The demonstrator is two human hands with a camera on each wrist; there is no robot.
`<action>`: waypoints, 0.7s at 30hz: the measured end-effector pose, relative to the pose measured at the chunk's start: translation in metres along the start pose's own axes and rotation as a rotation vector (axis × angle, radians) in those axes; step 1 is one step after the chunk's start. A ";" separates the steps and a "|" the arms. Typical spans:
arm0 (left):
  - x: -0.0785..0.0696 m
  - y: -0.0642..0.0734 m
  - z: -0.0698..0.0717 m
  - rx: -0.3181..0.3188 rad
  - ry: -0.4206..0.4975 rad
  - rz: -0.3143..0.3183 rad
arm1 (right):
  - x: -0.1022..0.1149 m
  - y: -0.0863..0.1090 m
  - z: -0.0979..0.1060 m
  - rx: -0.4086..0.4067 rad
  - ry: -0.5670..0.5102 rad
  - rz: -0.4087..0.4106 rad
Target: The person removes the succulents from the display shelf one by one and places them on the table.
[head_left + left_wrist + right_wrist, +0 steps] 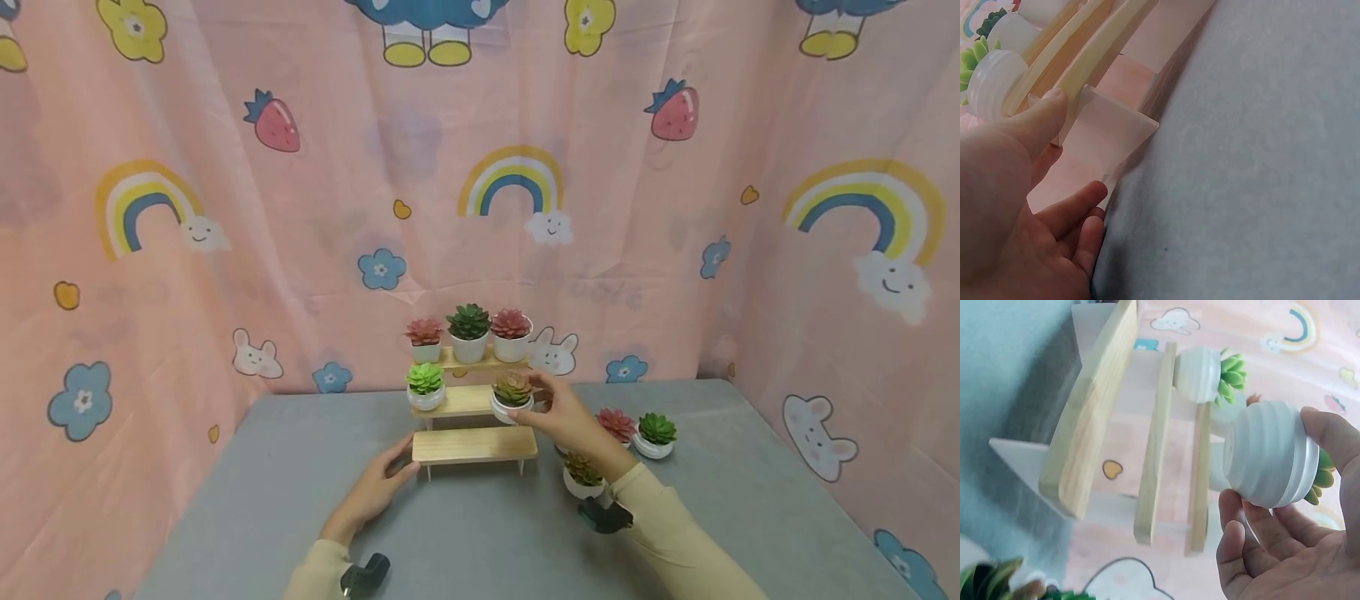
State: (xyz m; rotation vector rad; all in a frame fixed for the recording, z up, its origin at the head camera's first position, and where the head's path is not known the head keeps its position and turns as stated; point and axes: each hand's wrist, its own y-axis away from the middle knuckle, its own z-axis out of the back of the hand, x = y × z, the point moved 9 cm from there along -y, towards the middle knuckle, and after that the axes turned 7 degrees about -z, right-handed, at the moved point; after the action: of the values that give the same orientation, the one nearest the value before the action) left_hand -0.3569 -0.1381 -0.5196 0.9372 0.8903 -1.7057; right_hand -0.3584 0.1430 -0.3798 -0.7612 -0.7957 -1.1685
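Note:
A three-step wooden stand (475,444) with white supports stands on the table. My right hand (558,410) holds a brownish-green potted succulent (513,393) at the right end of the middle step; in the right wrist view its ribbed white pot (1266,453) is between thumb and fingers, apart from the boards. My left hand (377,483) grips the left end of the lowest step, thumb (1044,119) against the wood. A light green succulent (425,385) sits at the middle step's left end. On the top step are a red succulent (424,337), a dark green one (469,332) and another red one (511,333).
Right of the stand, on the grey table (285,467), are a red succulent (617,423), a green one (656,433) and a brownish-green one (584,473), partly behind my right forearm. A pink printed curtain (322,217) hangs behind the table.

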 end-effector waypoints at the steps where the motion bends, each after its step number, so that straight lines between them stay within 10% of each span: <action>1: 0.000 0.001 0.000 -0.002 0.002 0.000 | -0.002 0.003 0.003 0.001 0.009 -0.004; 21: -0.002 0.001 0.001 -0.004 -0.005 -0.003 | -0.034 0.058 0.054 -0.087 0.027 0.021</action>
State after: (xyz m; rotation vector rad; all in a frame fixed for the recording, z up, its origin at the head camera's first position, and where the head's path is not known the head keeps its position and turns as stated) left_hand -0.3553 -0.1388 -0.5170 0.9292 0.8923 -1.7079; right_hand -0.3158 0.2176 -0.3869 -0.8220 -0.7162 -1.1981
